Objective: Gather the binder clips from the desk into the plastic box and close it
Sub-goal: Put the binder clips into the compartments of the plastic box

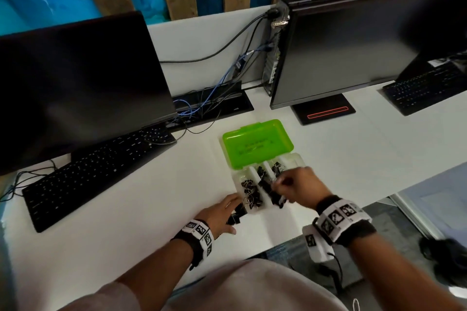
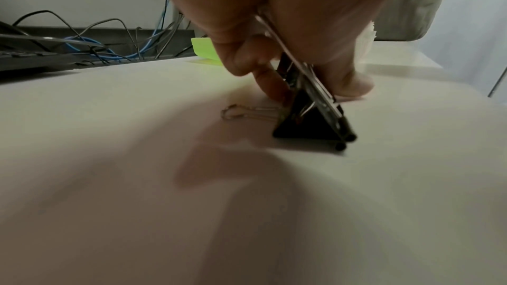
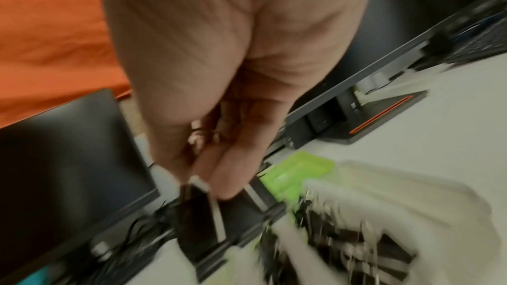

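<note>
The plastic box lies flat with its green lid [image 1: 257, 144] swung back; the clear base [image 1: 299, 159] has compartments holding several black binder clips [image 1: 251, 195]. At the box's near-left corner my left hand [image 1: 233, 212] is down on the white desk. Its thumb and index finger pinch a black binder clip [image 2: 310, 120] that stands on the desk, one wire handle [image 2: 247, 113] lying flat. My right hand [image 1: 280, 184] hovers over the box's middle compartment, pinching the wire handle of a black binder clip [image 3: 200, 220] that hangs below the fingers. The right wrist view is blurred.
A black keyboard [image 1: 96, 174] and monitor [image 1: 75, 88] stand to the left. Tangled cables [image 1: 202, 106] lie behind the box. A second monitor [image 1: 353, 53] and keyboard [image 1: 427, 86] are at the right. The desk's front edge [image 1: 379, 197] runs close to my right wrist.
</note>
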A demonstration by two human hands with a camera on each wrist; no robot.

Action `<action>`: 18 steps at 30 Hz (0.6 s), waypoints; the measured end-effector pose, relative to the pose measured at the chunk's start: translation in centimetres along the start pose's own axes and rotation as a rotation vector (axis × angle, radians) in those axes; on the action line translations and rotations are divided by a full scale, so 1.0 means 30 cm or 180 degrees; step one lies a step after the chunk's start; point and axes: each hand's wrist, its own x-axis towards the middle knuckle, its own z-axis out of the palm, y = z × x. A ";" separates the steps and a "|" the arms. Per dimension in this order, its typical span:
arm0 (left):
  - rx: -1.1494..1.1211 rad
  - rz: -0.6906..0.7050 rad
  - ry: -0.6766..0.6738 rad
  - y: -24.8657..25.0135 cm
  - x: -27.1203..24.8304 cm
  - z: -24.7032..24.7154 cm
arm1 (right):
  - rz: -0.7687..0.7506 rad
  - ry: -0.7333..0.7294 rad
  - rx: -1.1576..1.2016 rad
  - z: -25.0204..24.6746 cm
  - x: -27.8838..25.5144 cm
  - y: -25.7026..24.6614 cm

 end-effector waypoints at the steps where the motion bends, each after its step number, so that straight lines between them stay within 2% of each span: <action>1: -0.0036 -0.0017 0.0035 0.002 0.003 0.003 | 0.0220 0.0374 -0.0021 -0.036 0.023 0.024; 2: -0.0096 -0.0037 0.0078 0.004 0.006 0.004 | 0.0470 0.0650 -0.0052 -0.065 0.048 0.051; 4: -0.0239 -0.0087 0.0148 0.002 0.011 0.006 | 0.0917 0.0901 -0.0135 -0.099 0.098 0.104; 8: -0.0424 -0.0206 0.0206 -0.011 0.022 0.006 | 0.1356 0.0806 -0.0372 -0.104 0.187 0.149; 14: -0.0516 -0.0448 0.0371 -0.024 0.021 0.001 | 0.1328 0.0515 -0.0887 -0.032 0.270 0.178; 18: -0.0678 -0.0640 0.0543 -0.021 0.006 -0.003 | 0.1243 0.0203 -0.0781 -0.010 0.283 0.186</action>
